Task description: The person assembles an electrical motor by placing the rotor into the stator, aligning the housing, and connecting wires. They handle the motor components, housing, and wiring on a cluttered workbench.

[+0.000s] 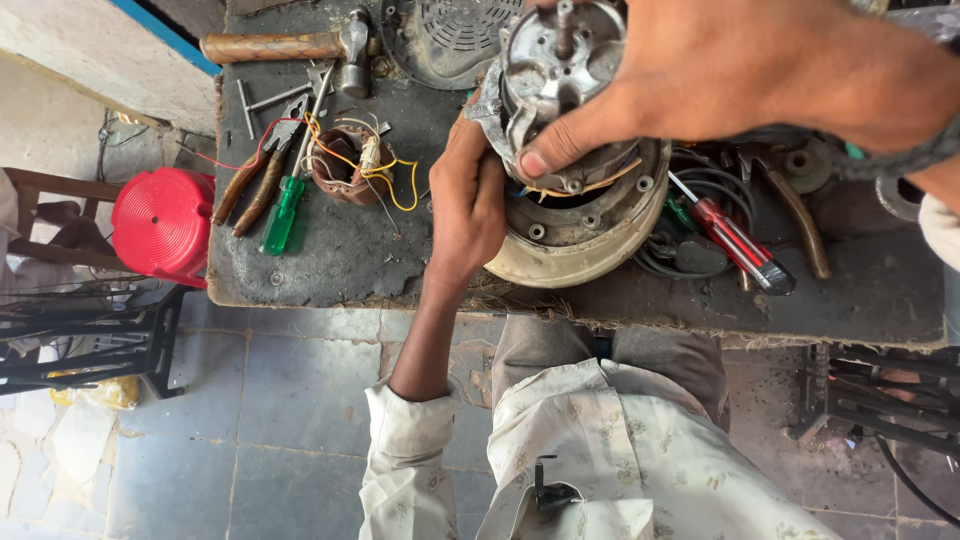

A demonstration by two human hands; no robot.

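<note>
Filling the top right of the frame, closest to the lens, the right hand [740,70] is reaching down over the metal motor core [555,90], its fingers wrapping the far side and its thumb pressing flat against the near rim at about six o'clock of the core. The core is sitting inside that grip, tilted slightly, with its short shaft pointing up toward twelve o'clock.

Going from the left: a red plastic stool [160,222] is standing on the tiled floor beside the dark workbench [340,250]. On the bench, a wooden-handled hammer [290,46] is lying along the far edge at eleven o'clock of the core, with brown-handled pliers [252,185] and a green-handled screwdriver [284,212] nearer the person. Just right of them a copper-wound stator coil [340,165] is trailing yellow and red wires.

Next, the left hand [468,195] is pressing against the core's nine o'clock side, palm curled to the housing, fingers closed against it and partly hidden behind the metal. Under the core, at six o'clock, a cream-coloured round motor housing [570,255] is resting on the bench edge, the core touching its upper ring. At four o'clock a red-handled screwdriver [735,245] is lying among black cables.
</note>
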